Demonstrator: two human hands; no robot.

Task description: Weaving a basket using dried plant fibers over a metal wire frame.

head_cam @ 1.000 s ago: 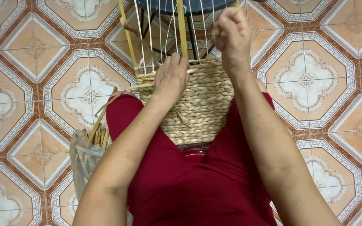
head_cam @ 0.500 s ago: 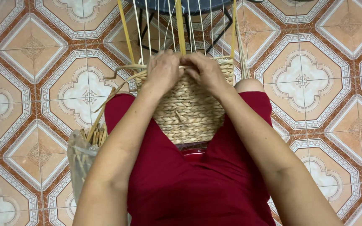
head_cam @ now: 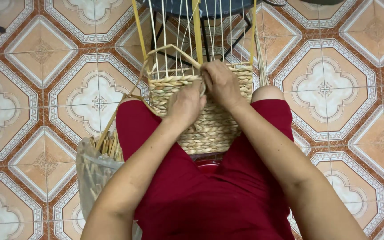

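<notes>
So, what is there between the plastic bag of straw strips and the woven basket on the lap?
In the head view, the person's left thigh in red cloth lies between bag and basket; one straw strip crosses over it.

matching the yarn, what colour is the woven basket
Pale straw tan, the woven basket shows in the head view.

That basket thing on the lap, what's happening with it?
A person sits over a tiled floor with a half-woven basket on the lap. Both hands are at its top edge: the left hand presses the woven part, the right hand pinches a straw strand among the upright wires. A clear bag of straw stands by the left leg.
</notes>
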